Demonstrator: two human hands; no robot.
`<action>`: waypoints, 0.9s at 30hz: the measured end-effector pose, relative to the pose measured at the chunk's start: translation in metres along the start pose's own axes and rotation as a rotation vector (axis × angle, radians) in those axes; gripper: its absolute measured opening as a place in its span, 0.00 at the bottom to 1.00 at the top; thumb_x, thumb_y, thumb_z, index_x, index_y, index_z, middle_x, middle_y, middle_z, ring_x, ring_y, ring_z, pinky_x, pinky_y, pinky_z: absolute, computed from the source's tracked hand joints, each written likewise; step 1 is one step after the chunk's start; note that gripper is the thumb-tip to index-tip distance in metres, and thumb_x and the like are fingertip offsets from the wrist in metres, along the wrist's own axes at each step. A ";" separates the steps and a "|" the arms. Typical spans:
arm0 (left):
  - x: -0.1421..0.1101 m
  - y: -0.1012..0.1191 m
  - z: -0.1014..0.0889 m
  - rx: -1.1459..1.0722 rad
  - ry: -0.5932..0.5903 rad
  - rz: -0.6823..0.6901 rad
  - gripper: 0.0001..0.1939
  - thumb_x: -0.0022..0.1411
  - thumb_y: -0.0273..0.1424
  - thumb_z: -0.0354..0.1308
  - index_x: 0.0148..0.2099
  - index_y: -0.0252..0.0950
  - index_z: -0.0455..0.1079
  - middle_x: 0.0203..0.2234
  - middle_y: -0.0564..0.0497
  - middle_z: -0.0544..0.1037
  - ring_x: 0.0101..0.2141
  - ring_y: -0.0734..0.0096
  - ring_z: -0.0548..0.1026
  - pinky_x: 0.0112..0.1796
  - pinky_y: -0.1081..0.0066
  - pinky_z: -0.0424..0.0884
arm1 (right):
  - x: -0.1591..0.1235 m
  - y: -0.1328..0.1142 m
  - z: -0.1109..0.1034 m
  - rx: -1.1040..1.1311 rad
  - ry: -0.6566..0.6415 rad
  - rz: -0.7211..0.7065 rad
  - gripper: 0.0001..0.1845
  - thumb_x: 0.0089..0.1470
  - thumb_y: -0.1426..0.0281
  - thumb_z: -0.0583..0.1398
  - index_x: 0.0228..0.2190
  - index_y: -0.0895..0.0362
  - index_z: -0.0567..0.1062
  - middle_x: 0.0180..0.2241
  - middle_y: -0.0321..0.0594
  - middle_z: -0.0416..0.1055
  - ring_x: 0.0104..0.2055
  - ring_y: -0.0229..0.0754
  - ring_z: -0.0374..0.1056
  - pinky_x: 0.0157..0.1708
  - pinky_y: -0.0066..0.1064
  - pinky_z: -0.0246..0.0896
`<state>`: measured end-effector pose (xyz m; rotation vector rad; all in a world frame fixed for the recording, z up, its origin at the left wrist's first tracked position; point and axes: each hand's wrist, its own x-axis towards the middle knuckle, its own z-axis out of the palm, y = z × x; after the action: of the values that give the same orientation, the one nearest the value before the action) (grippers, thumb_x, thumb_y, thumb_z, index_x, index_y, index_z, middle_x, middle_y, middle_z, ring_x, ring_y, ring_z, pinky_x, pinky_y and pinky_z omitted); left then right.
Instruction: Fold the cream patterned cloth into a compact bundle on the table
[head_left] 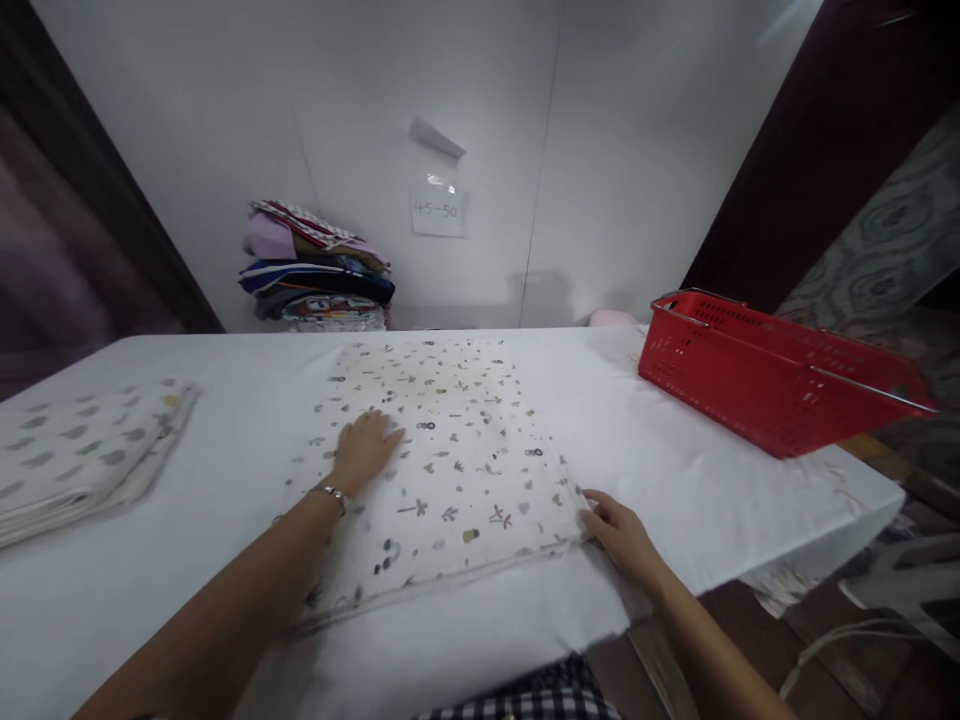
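Observation:
A folded white cloth printed with small plants, palm trees and rainbows lies flat on the white-covered table. My left hand rests on the cloth's left half, palm down with the fingers spread; a bracelet circles that wrist. At the cloth's near right corner is my right hand, its thumb and fingers closed on the edge. The underside of that corner is hidden from view.
To the left lies another folded white cloth with a leaf-like print. A red plastic basket stands on the table's right end. Behind, folded clothes are stacked against the wall, near a paper sign reading 45-50.

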<state>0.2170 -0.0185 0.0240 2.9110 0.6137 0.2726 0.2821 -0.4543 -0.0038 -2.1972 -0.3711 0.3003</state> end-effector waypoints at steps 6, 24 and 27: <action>0.030 0.072 0.023 -0.060 -0.037 0.319 0.20 0.65 0.34 0.43 0.55 0.33 0.64 0.57 0.43 0.64 0.58 0.60 0.60 0.57 0.61 0.56 | 0.000 0.001 0.001 0.001 -0.004 0.008 0.24 0.51 0.59 0.55 0.48 0.55 0.71 0.22 0.32 0.66 0.24 0.37 0.61 0.26 0.29 0.55; 0.056 0.116 0.036 -0.065 0.070 0.189 0.13 0.62 0.25 0.42 0.37 0.33 0.69 0.36 0.43 0.73 0.40 0.60 0.69 0.41 0.63 0.64 | -0.003 -0.004 0.000 0.053 -0.034 -0.022 0.20 0.52 0.60 0.55 0.45 0.54 0.73 0.22 0.32 0.63 0.25 0.37 0.58 0.26 0.28 0.52; 0.058 0.115 0.039 -0.058 0.075 0.147 0.13 0.62 0.24 0.42 0.36 0.33 0.69 0.36 0.43 0.73 0.40 0.60 0.69 0.40 0.64 0.64 | -0.004 -0.007 -0.001 0.054 -0.033 -0.013 0.21 0.52 0.60 0.55 0.46 0.55 0.72 0.22 0.32 0.64 0.25 0.37 0.59 0.27 0.28 0.52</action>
<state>0.3216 -0.1034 0.0165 2.9047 0.3956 0.4119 0.2773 -0.4520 0.0027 -2.1386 -0.3912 0.3354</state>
